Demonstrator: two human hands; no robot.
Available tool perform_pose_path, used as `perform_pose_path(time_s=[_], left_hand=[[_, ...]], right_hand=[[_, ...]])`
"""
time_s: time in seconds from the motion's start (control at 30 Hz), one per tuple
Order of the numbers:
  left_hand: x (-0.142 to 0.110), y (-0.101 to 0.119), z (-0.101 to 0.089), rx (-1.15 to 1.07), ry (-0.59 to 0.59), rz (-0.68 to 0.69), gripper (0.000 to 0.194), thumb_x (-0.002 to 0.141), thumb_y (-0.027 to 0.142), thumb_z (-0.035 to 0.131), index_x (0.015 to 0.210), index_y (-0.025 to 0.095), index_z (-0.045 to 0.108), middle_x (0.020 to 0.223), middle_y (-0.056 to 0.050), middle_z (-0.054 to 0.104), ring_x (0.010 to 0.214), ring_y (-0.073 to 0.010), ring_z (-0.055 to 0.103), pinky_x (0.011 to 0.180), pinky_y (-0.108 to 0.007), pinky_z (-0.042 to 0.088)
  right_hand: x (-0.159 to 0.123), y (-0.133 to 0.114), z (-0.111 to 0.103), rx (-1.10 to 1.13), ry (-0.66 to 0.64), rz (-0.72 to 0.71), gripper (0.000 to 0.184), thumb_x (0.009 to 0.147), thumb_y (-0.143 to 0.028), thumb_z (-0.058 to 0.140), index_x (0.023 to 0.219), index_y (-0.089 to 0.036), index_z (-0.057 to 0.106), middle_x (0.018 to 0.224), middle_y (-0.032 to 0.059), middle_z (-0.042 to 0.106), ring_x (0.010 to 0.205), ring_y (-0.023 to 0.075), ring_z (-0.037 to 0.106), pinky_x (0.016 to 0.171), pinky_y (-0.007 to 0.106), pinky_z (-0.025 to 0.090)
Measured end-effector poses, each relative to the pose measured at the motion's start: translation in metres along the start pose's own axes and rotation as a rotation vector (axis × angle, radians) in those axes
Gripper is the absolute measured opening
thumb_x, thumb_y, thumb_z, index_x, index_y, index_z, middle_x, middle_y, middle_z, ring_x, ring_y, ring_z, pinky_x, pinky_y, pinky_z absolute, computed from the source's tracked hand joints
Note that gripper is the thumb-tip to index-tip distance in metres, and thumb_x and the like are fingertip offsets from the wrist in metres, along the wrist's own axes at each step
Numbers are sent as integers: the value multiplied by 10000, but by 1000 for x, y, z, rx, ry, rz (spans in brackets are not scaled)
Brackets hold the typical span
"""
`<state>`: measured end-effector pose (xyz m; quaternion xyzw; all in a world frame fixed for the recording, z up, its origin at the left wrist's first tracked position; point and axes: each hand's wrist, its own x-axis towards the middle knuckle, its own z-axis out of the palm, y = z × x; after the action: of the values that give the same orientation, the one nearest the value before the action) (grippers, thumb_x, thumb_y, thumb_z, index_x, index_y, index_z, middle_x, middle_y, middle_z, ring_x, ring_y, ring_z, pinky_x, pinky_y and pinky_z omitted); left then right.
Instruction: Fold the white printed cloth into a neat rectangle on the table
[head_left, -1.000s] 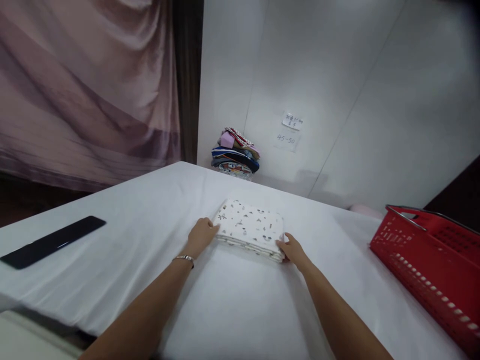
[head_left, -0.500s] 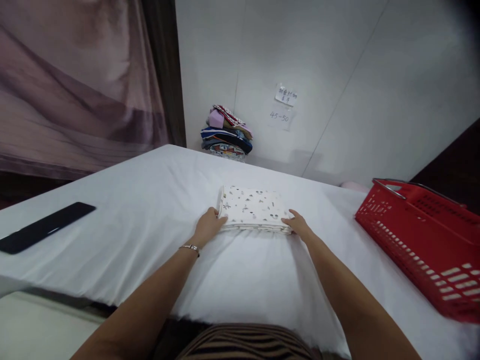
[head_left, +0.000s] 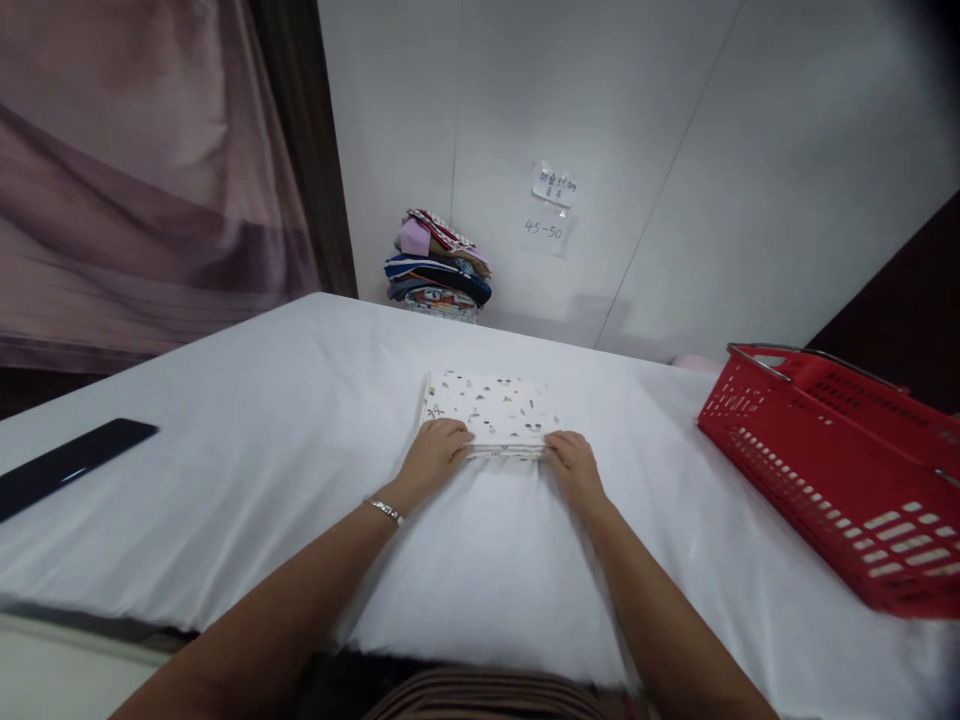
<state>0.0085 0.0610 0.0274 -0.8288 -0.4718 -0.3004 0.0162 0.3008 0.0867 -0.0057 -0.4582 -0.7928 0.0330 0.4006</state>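
A folded white cloth with small dark prints lies flat on the white-covered table. My left hand grips its near left corner, fingers curled over the edge. My right hand grips the near right corner in the same way. A thin bracelet sits on my left wrist. Both forearms reach straight forward over the sheet.
A red plastic basket stands at the table's right side. A flat black object lies at the left edge. A stack of folded colourful clothes rests against the far wall under two paper notes. A pink curtain hangs on the left.
Both hands have slid from the cloth's sides to its near edge and closed on the corners. The view has shifted back and left.
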Motion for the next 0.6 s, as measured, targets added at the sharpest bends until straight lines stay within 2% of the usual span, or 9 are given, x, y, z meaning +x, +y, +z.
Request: perform_pose_path(time_s=[0.17,0.4,0.6], left_hand=[[-3,-13,16,-13,-45,-1,251,908,295,421,978,221,649,952,-40,636,925,-183,526,831,-349,393],[-4,-9,7,19,-43,29,229,897,293,442,985,204,634,957,-52,619,914,-191,518,796,-337,406],[-4,-8,6,39,-38,31,188,877,262,467,943,197,630,932,-55,617,890,-194,519,780,-339,414]], right_hand=[[-4,1,1,-71,-63,-40,218,883,-265,478,1001,-229,658,1008,56,654,966,212,542,852,401,422],[-3,-1,-2,-103,-75,-64,218,892,-261,469,971,-232,670,1000,59,657,959,219,538,845,408,418],[-1,-7,1,-140,-60,-99,240,896,-261,466,1067,-232,631,1039,65,636,999,219,520,880,406,392]])
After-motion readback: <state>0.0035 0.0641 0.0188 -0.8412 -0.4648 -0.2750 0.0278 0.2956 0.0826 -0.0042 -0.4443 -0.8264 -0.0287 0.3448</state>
